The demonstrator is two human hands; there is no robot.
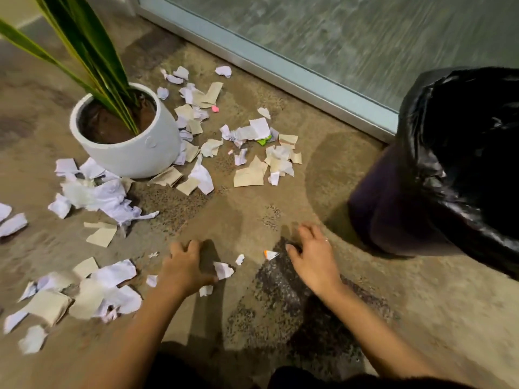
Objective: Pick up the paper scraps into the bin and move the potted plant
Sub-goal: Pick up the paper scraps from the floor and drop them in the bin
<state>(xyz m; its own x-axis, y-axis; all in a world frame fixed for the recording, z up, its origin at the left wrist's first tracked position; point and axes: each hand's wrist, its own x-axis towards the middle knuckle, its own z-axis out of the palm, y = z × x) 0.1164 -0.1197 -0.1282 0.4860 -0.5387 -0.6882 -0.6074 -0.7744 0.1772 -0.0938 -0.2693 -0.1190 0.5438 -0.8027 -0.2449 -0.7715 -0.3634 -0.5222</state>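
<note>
Your left hand (185, 266) lay palm-down on the carpet (280, 192), fingers spread and holding nothing, its thumb touching a small white scrap (223, 270). Your right hand (313, 256) reached low beside it, fingers loosely curled and empty, near an orange-tipped scrap (271, 254). Torn paper scraps (106, 197) were strewn left of your hands and in a band running from the potted plant (126, 133) rightward toward the glass partition (365, 46). The plant stood upright at upper left, its long leaves (92, 49) pointing up and leftward. The bin (449, 164), lined with a black bag, stood at right.
</note>
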